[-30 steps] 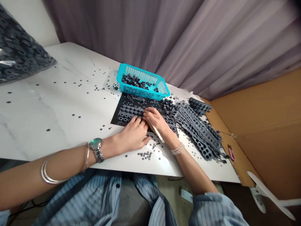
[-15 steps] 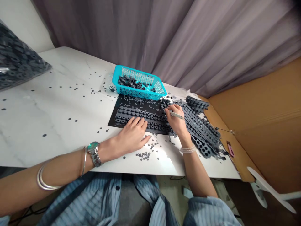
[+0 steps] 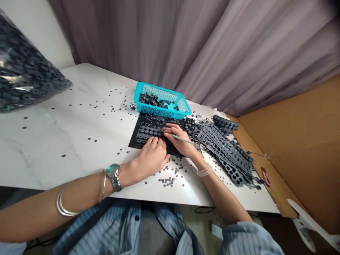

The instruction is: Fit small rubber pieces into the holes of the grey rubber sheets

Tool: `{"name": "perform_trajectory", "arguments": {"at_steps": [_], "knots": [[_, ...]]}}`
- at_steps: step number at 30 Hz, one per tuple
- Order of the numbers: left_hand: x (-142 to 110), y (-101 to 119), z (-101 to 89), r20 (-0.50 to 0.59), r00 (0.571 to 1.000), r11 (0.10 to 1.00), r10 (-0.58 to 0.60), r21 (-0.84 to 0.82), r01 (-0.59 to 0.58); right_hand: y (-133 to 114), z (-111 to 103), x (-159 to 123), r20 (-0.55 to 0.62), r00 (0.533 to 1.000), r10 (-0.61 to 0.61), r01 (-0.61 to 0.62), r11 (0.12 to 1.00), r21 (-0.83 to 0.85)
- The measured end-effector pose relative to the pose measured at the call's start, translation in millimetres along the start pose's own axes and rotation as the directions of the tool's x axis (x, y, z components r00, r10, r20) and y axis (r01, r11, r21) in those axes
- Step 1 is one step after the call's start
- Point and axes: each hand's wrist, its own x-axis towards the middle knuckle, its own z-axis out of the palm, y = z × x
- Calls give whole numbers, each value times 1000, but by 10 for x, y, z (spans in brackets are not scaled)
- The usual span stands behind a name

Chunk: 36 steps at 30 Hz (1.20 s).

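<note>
- Left hand (image 3: 153, 156), palm down on the near side of the basket (image 3: 162, 112): fingers loosely bent, thumb spread, fingertips on the studded strip sheet (image 3: 148, 131).
- Right hand (image 3: 180, 138), nearer the basket: fingers closed around a slim pale tool (image 3: 183, 139), wrist angled inward.
- One basket, turquoise perforated plastic, holding dark chunky pieces; too many to count.
- One sheet, dark, rows of round shapes, on one flat black mat (image 3: 133, 140) before the basket.
- One clear bag (image 3: 29, 71), glossy, left of the basket.
</note>
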Motion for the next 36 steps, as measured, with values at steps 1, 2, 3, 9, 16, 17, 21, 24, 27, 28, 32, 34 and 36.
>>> {"name": "perform_trajectory", "arguments": {"at_steps": [1,2,3,9,16,17,21,24,27,28,32,34,36], "knots": [[0,2,5,-4,1000,1000,-2,3,2,13,10,0,3,1000,2,-2,1000,-1],[1,4,9,-9,1000,1000,-6,6,6,26,18,1,4,1000,2,-2,1000,-2],[2,5,15,-13,1000,1000,-8,8,8,38,27,4,6,1000,2,-2,1000,-6],[6,1,58,-29,1000,1000,-8,19,8,61,69,63,41,999,-30,33,995,-89],[-4,4,86,-10,1000,1000,10,15,-10,77,152,92,109,984,-143,165,957,-239],[-4,4,84,-9,1000,1000,11,9,-10,87,176,104,109,982,-151,174,955,-242],[4,-2,58,13,1000,1000,19,-1,-19,123,214,162,2,991,-136,133,966,-221],[10,-8,30,20,999,1000,27,3,-27,157,88,164,-186,982,-28,-15,974,-227],[9,-7,11,17,999,999,39,2,-39,215,-138,86,-259,960,105,-178,944,-277],[7,-4,8,14,999,999,44,-3,-44,232,-207,49,-262,955,140,-218,930,-296],[-5,14,16,-11,999,998,48,-32,-49,200,-311,-74,-263,954,142,-205,951,-232],[-9,20,28,-21,999,999,36,-35,-37,110,-260,-97,-168,982,86,-105,988,-112],[-11,21,40,-20,999,999,29,-33,-30,5,-185,-99,-42,999,31,-31,999,6]]}}
